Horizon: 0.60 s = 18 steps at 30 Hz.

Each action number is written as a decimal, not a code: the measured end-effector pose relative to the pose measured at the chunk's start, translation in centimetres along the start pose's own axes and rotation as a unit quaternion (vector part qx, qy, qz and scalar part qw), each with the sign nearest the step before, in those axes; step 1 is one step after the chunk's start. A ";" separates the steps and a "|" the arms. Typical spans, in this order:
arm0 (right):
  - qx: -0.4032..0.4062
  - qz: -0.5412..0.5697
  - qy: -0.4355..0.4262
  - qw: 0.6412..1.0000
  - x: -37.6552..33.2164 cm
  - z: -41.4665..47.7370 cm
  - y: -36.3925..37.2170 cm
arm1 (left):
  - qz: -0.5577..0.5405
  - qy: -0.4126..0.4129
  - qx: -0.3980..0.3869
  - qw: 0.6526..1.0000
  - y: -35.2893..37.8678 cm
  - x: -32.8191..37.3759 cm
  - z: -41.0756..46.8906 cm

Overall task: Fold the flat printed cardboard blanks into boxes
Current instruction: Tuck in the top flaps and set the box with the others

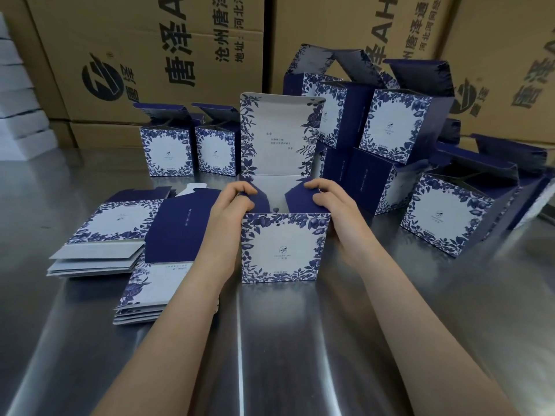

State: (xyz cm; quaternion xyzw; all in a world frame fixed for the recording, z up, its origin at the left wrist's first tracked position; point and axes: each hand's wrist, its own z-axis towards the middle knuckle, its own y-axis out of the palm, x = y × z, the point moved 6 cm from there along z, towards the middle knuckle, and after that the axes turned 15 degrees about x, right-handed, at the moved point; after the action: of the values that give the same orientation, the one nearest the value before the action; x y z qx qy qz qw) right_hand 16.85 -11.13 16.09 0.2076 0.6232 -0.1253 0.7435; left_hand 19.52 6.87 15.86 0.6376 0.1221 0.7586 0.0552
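Navy side flaps (300, 197) of the half-made box (283, 247) lie under curled fingers: the left hand (232, 199) pinches the left flap and the right hand (326, 196) the right one, both flaps bent inward over the open top. Its lid (279, 136) stands upright behind. The box rests on the steel table (300, 355), with flat blanks (105, 235) stacked just left and finished boxes (393, 127) piled behind and to the right
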 end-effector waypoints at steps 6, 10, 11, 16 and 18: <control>-0.020 -0.016 -0.012 1.000 0.2 0.1 -0.2 | -0.004 0.001 -0.006 1.000 0.0 -0.2 0.0; -0.016 -0.023 -0.009 1.000 0.4 0.0 -0.3 | 0.004 0.003 -0.007 1.000 0.0 -0.1 -0.1; -0.015 -0.025 -0.009 1.000 0.3 0.0 -0.3 | 0.009 0.005 -0.007 1.000 0.0 0.1 -0.2; -0.014 -0.020 -0.012 1.000 0.3 0.2 0.0 | 0.027 0.015 -0.004 1.000 0.0 0.5 -0.4; -0.015 0.006 -0.009 1.000 0.5 0.2 0.1 | 0.014 0.013 -0.014 1.000 0.2 0.4 -0.5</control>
State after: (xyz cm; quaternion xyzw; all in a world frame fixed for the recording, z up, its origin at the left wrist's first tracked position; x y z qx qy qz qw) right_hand 17.15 -11.08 15.59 0.1990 0.6174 -0.1135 0.7525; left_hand 19.01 6.69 16.23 0.6284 0.1029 0.7693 0.0522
